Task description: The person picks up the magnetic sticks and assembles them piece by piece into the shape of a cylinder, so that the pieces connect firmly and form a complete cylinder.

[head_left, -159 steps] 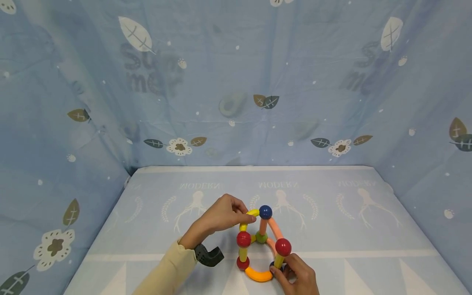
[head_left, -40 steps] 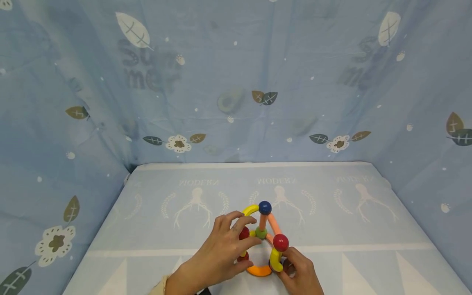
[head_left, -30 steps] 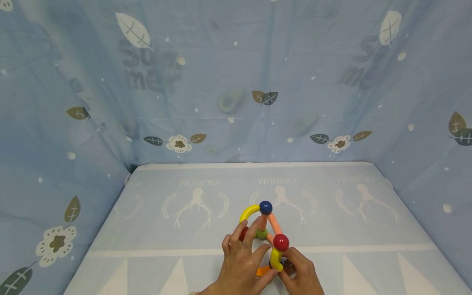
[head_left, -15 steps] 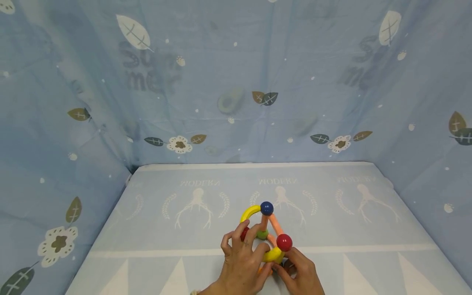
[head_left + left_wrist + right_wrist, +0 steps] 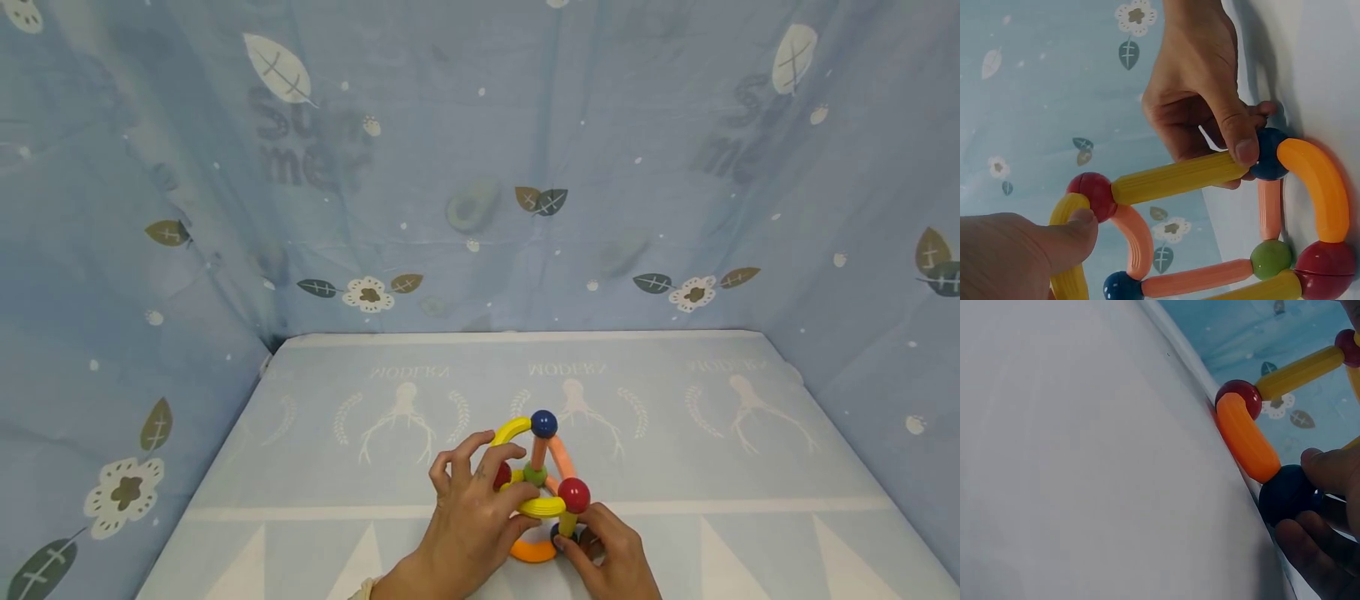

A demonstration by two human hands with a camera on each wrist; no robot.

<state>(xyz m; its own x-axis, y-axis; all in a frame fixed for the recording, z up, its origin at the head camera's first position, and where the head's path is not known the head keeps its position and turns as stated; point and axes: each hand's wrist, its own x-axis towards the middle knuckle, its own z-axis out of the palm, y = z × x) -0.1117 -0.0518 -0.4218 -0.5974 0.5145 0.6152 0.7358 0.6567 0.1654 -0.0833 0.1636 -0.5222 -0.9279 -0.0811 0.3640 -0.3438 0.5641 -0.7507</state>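
A frame of coloured balls and rods, resembling a magnetic building set, stands on the table. My left hand pinches a curved yellow rod between thumb and fingers. One end of that rod touches the upper red ball; the other lies near the left red ball, partly hidden by my fingers. My right hand holds the lower blue ball, its thumb at the foot of the straight yellow rod. An orange curved rod joins this ball to a lower red ball.
At the frame's back, a blue ball tops a salmon rod above a green ball. The pale patterned table runs back to a blue printed curtain.
My left hand has left the upper-left rod and brought another curved yellow rod to the front red ball. That rod has swung from hanging down to pointing left. My right hand stays low on the frame.
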